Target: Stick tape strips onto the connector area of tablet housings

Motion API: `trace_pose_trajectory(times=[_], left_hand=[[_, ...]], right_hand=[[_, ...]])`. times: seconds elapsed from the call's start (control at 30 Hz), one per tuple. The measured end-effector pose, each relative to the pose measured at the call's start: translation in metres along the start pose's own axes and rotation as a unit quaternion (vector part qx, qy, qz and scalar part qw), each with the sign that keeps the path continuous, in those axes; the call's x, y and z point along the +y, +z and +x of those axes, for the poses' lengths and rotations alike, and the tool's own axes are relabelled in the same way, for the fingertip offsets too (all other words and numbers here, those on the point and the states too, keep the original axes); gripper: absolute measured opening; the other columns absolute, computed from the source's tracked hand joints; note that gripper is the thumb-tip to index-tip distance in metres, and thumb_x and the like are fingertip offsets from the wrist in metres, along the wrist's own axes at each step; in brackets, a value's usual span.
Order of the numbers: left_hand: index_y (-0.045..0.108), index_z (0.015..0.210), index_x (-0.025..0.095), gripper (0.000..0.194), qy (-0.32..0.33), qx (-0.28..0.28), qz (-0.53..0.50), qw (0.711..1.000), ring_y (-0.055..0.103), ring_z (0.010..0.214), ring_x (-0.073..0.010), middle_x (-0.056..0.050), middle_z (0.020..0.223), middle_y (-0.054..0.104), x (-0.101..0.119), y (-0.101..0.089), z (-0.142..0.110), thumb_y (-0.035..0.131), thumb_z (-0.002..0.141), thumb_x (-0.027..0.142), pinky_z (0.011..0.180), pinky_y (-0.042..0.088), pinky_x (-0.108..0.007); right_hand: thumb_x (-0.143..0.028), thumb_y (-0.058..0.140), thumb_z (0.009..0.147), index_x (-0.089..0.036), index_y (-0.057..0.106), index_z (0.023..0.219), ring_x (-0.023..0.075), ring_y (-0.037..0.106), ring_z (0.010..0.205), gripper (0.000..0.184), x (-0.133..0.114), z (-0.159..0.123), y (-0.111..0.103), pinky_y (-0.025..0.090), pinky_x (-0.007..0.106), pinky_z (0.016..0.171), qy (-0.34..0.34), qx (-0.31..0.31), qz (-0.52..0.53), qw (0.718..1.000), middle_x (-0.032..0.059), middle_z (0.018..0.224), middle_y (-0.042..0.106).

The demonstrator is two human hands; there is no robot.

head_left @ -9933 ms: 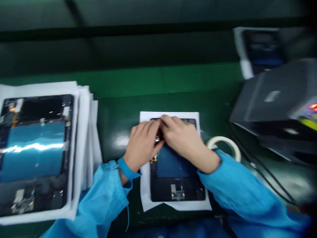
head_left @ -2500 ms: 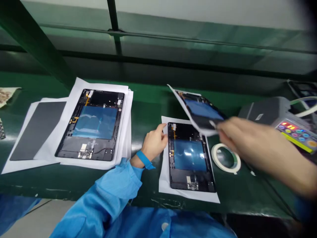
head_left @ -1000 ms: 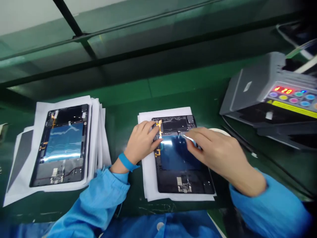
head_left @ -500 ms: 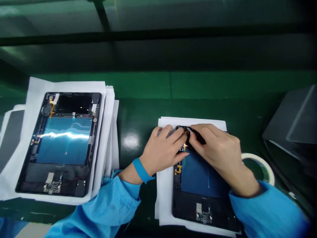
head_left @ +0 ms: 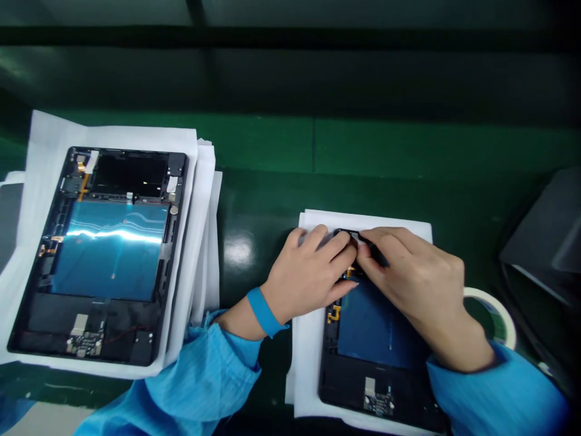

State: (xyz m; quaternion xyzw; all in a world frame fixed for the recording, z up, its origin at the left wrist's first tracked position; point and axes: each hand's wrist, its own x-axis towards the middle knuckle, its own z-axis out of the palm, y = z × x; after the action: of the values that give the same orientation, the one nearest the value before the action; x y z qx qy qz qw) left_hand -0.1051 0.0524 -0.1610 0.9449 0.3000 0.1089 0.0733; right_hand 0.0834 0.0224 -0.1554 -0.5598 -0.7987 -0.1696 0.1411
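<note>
An opened tablet (head_left: 358, 375) with a dark blue inner panel lies on white sheets at the right, its upper part covered by my hands. My left hand (head_left: 313, 272), a blue band at its wrist, rests over the upper left corner with fingers bent and spread, thumb apart; its fingertips touch the tablet. Thumb and forefinger of my right hand (head_left: 417, 278) pinch a small white strip (head_left: 356, 237) at the top edge, just beside the left fingertips. The strip's far end is hidden. Orange flex cables (head_left: 334, 313) show along the left side.
Another opened tablet (head_left: 109, 254) lies on a stack of white sheets (head_left: 204, 242) at the left. A tape roll (head_left: 503, 315) sits behind my right wrist. At the far right stand a dark grey box (head_left: 544, 230) and a black cable. The worktop (head_left: 254, 200) is glossy green.
The view has shifted, so the right tablet and both hands appear slightly further right. Both hands stay at the tablet's top edge, the right still pinching the white strip.
</note>
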Motion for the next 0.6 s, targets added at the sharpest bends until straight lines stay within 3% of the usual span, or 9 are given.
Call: trace_pose_trajectory(times=[0.6], left_hand=[[0.060, 0.123, 0.015, 0.043, -0.011, 0.020, -0.017, 1.000, 0.047, 0.120, -0.0286, -0.010, 0.133, 0.057, -0.0006, 0.0018, -0.0008, 0.051, 0.096, 0.047, 0.094, 0.040, -0.045]], right_hand=[[-0.020, 0.057, 0.091, -0.016, 0.070, 0.103, 0.0116, 0.056, 0.075, 0.017, -0.0042, 0.0005, -0.0073, 0.035, 0.027, 0.055, -0.049, -0.053, -0.058, 0.996, 0.0030, 0.098, 0.070]])
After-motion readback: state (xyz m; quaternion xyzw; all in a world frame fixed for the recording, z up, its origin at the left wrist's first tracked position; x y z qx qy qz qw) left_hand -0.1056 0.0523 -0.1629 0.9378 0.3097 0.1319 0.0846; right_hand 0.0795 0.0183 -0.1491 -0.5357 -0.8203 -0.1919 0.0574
